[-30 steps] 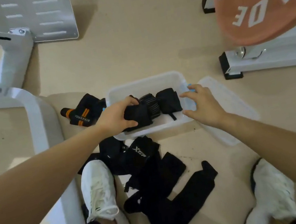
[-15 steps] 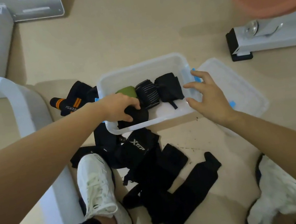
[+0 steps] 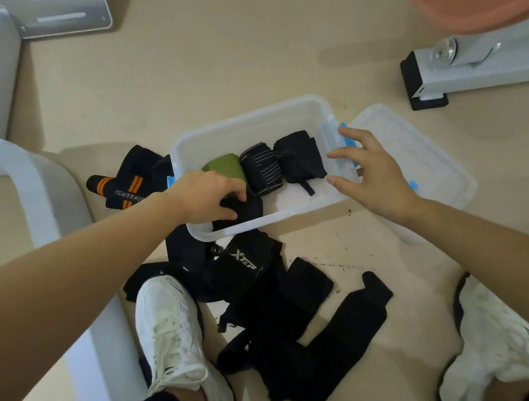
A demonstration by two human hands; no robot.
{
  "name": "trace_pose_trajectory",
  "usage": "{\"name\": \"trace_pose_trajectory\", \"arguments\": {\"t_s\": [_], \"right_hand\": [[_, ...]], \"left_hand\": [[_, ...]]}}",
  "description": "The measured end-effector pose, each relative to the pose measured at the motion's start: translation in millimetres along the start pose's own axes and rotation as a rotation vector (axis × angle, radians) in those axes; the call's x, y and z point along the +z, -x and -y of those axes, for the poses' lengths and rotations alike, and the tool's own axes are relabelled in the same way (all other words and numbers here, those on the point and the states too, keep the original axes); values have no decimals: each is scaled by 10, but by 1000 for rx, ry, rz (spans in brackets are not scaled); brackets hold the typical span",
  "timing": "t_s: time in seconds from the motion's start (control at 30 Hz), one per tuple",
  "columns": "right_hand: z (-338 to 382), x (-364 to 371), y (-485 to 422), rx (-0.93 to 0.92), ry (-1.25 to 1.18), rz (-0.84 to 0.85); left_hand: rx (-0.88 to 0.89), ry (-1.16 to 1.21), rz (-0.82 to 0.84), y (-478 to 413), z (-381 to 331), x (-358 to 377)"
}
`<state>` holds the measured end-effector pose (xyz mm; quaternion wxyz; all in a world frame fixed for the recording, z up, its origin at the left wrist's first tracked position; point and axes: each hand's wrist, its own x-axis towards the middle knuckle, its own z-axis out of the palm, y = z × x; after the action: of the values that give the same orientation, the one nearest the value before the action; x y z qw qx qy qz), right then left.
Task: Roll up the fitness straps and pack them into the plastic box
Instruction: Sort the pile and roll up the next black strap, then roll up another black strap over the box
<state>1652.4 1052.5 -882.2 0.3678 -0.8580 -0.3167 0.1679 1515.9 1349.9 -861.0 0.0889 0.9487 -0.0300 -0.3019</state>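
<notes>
I see the left hand (image 3: 207, 195) curl its fingers around a black roll (image 3: 243, 208) in the near-left corner of the plastic box (image 3: 244, 126). The right hand (image 3: 375, 175) has spread fingers at the box's right edge. On the floor (image 3: 232, 49), loose straps (image 3: 294, 334) lie just beside its near edge.

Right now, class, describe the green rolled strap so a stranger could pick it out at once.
Find the clear plastic box on the beige floor. Inside, the olive-green rolled strap lies beside the left hand, which grips a black rolled strap. Every other roll there is black; it alone is green.
</notes>
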Motion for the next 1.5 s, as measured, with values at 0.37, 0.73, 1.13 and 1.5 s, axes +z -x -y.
{"name": "trace_pose_trajectory", "arguments": {"t_s": [0.37,0.73,1.13,1.5], "right_hand": [[44,14,3,33,6,11],[52,32,19,42,-1,4],[14,370,1043,-3,142,-155],[-120,927,1377,-22,324,618]], "left_hand": [[64,-85,418,-417,-172,-160],[46,-104,80,-245,-103,-37],[150,15,-704,577,-592,172],[-502,341,-310,945,-999,1217]]}}
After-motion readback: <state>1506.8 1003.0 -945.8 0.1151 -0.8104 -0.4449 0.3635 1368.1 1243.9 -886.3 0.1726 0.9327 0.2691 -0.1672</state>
